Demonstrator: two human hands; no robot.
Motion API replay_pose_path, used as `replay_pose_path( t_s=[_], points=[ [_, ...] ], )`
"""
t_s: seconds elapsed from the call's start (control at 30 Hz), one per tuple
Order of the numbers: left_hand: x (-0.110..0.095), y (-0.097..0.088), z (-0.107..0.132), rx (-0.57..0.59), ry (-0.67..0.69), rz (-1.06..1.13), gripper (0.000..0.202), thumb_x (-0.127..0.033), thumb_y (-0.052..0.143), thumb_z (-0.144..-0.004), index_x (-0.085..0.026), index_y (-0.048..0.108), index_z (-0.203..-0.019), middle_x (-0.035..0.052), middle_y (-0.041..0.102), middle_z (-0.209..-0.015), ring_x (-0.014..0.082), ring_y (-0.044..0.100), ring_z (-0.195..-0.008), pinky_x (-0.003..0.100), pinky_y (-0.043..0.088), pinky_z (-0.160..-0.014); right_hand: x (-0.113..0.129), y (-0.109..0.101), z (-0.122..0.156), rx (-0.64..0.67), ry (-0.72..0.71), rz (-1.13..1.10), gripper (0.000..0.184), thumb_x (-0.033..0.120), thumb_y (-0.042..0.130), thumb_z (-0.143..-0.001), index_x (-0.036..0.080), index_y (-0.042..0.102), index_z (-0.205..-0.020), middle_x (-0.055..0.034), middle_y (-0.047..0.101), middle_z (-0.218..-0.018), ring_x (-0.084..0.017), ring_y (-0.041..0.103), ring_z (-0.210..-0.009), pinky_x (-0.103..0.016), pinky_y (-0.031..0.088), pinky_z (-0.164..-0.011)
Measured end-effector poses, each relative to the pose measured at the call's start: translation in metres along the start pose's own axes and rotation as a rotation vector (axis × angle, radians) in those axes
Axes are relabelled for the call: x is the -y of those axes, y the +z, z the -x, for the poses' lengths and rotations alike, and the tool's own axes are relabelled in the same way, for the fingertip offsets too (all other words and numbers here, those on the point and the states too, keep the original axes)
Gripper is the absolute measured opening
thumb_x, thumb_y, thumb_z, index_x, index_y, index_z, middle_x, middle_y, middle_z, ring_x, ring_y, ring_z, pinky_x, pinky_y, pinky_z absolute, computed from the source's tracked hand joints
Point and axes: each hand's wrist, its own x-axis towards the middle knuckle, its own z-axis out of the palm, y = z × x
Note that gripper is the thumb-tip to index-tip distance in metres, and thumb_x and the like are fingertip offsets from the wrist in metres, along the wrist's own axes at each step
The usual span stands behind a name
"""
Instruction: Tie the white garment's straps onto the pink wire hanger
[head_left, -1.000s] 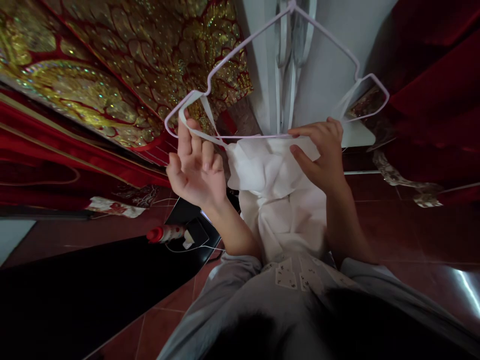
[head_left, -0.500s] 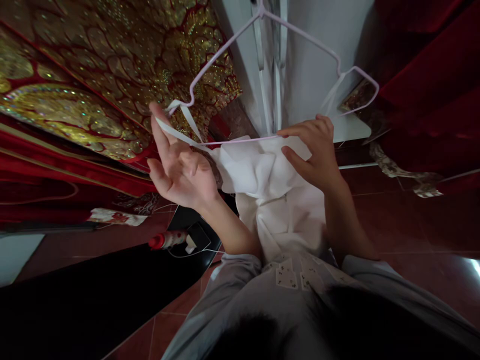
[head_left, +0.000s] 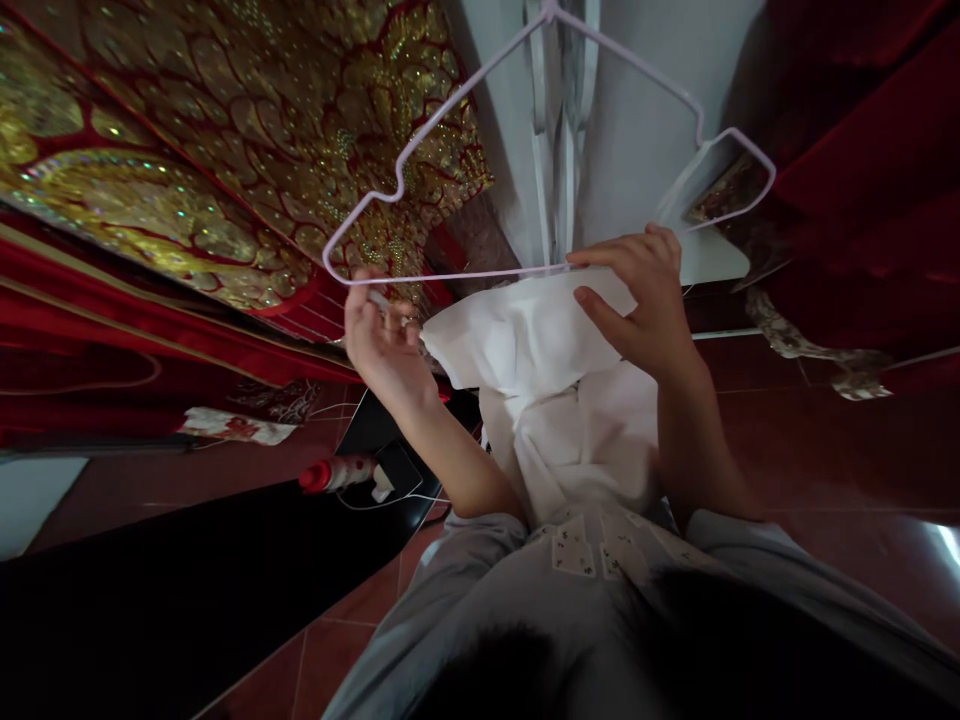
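Observation:
A pale lilac clothes hanger (head_left: pixel 465 90) spans the middle of the view. My right hand (head_left: pixel 645 305) closes over its lower bar, index fingertip on the bar and thumb lower, against a white garment (head_left: pixel 525 335). From the hanger's right notch a white strap (head_left: pixel 679 180) runs down behind that hand. My left hand (head_left: pixel 386 345) is just below the hanger's left corner, fingers curled around a small bit of white strap (head_left: pixel 379 298); its fingertips are partly hidden. The hanger's left notch carries no strap. The garment's white cloth hangs in folds between my forearms.
Gold-sequinned red garments (head_left: pixel 285 120) hang close on the left, dark red cloth (head_left: pixel 877 200) on the right. A pale panel (head_left: pixel 645 100) with metal rods stands behind the hanger. At lower left, a black surface (head_left: pixel 225 570) holds a red-capped bottle (head_left: pixel 337 472) and a cable.
The white strap has come off the hanger's left end. My left hand has moved right and down, its spread fingers now curled. The hanger sits slightly further right; my right hand keeps its grip.

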Motion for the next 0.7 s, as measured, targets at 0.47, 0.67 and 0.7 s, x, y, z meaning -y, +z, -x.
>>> replay_pose_path(
  t_s=[0.47,0.67,0.7],
  points=[
    [0.004,0.044,0.031,0.371,-0.1,-0.017,0.032,-0.051,0.072,-0.102,-0.022,0.064,-0.092,0.007,0.08,-0.104,0.0122,0.067,-0.065,0.023,0.044,-0.05,-0.023,-0.006,-0.008,-0.443,0.042,-0.008,0.027,0.039,0.061,-0.101,0.034,0.064,-0.127,-0.0108,0.061,-0.127,-0.029,0.064,-0.125,-0.052,0.062,-0.103],
    [0.005,0.048,0.03,0.298,-0.073,-0.044,0.032,-0.046,0.067,-0.107,-0.022,0.059,-0.086,0.0034,0.077,-0.09,0.0109,0.056,-0.055,0.023,0.047,-0.053,-0.034,-0.014,-0.001,-0.38,0.123,-0.11,0.036,0.037,0.065,-0.097,0.039,0.055,-0.131,-0.0066,0.058,-0.134,-0.027,0.062,-0.129,-0.055,0.055,-0.116],
    [0.005,0.049,0.029,0.284,-0.07,-0.051,0.032,-0.044,0.066,-0.107,-0.022,0.059,-0.085,0.0032,0.077,-0.088,0.0108,0.054,-0.054,0.023,0.047,-0.052,-0.033,-0.015,-0.002,-0.344,0.114,-0.155,0.039,0.038,0.066,-0.097,0.039,0.054,-0.134,-0.0059,0.061,-0.132,-0.027,0.064,-0.126,-0.056,0.054,-0.116]
  ],
)
